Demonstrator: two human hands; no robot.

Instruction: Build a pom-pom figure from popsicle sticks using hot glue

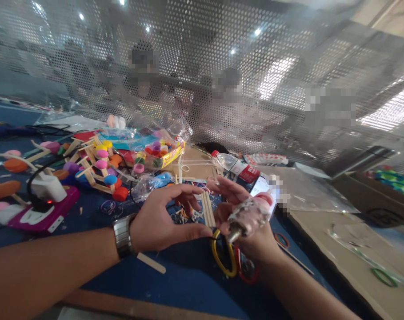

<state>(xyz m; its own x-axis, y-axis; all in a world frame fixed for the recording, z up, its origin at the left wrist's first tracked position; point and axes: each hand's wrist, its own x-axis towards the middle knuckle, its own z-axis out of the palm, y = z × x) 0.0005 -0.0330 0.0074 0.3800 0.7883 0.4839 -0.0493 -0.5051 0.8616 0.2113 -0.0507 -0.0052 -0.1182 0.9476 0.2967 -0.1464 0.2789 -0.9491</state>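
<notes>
My left hand [165,218], with a metal watch on the wrist, closes its thumb and fingers at the two ends of several flat wooden craft sticks [207,209] lying side by side. In my right hand [255,238] is a glue gun [250,217], its pink body crusted with residue and its metal nozzle tilted down toward the left. Fingers of the right hand reach up close to the sticks' right side; whether they touch is unclear. Scissors with a yellow handle loop [224,262] and a red loop [246,269] lie beneath that hand.
A loose craft stick [151,263] lies on the blue table. Leftward are a purple power strip [51,213] with a white plug and stick models with coloured caps. A plastic bottle [235,166], a phone [263,193] and cardboard [355,253] are beyond. Perforated metal mesh [188,66] rises behind.
</notes>
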